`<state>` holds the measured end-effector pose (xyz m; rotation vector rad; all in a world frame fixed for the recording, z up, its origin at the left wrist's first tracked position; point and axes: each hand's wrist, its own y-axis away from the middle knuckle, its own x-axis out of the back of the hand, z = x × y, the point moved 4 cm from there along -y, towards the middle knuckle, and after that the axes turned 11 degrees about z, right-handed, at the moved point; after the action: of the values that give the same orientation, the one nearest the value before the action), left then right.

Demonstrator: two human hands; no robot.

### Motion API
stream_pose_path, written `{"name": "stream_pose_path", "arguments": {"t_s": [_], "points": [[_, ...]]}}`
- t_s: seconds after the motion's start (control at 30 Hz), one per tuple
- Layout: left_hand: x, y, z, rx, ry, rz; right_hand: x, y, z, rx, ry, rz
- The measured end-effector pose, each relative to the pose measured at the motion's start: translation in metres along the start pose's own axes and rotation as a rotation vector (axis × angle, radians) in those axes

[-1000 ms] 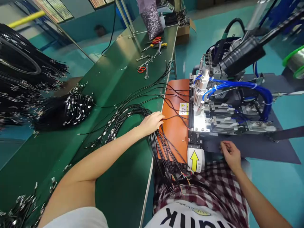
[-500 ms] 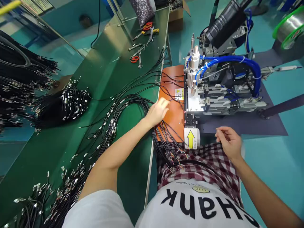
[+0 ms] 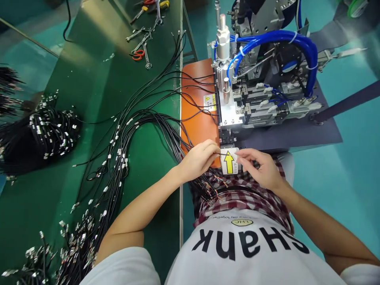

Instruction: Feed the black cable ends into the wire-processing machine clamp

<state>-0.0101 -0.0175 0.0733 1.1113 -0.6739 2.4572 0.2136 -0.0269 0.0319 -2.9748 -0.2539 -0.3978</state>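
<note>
My left hand [image 3: 199, 160] is closed in a pinch on a thin black cable [image 3: 225, 154] above the front of the orange plate [image 3: 197, 132]. The cable's end reaches across to my right hand [image 3: 259, 166], where thumb and fingertips close around it; the tip itself is hidden. Behind the two hands is a white label with a yellow arrow [image 3: 228, 163]. A bundle of black cables [image 3: 166, 128] curves from the table under my left hand, its stripped coloured wire ends [image 3: 218, 186] hanging over my lap. Several single cables lead over the plate into the machine [image 3: 231, 107].
The green table [image 3: 151, 158] lies to my left, with a coiled cable bundle [image 3: 56, 130] and more cable ends [image 3: 78, 245] on it. Wrenches [image 3: 147, 55] and red-handled pliers [image 3: 138, 55] lie farther back. Blue air hoses [image 3: 276, 36] arch over the machine.
My left hand has come off the bundle toward me and now holds one cable. From the right, my other hand has moved in to meet it. The view has shifted.
</note>
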Motion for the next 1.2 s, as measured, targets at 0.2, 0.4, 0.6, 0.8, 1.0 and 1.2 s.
{"name": "stream_pose_path", "arguments": {"t_s": [0.2, 0.4, 0.6, 0.8, 1.0, 1.2], "points": [[-0.013, -0.008, 0.007, 0.007, -0.073, 0.047, -0.009, -0.009, -0.008, 0.0, 0.002, 0.074], [-0.021, -0.025, 0.013, 0.025, 0.108, 0.096, -0.007, -0.013, -0.006, -0.048, -0.073, 0.094], [-0.017, -0.028, 0.004, 0.184, 0.274, 0.228, -0.001, -0.022, 0.0, -0.212, -0.26, 0.097], [-0.019, -0.025, 0.0, 0.256, 0.322, 0.235, -0.011, -0.035, -0.003, -0.251, -0.363, 0.086], [-0.019, -0.024, 0.0, 0.284, 0.378, 0.265, -0.019, -0.04, -0.004, -0.21, -0.3, 0.1], [-0.017, -0.023, 0.001, 0.285, 0.338, 0.307, -0.012, -0.042, -0.016, 0.108, 0.043, 0.227]]}}
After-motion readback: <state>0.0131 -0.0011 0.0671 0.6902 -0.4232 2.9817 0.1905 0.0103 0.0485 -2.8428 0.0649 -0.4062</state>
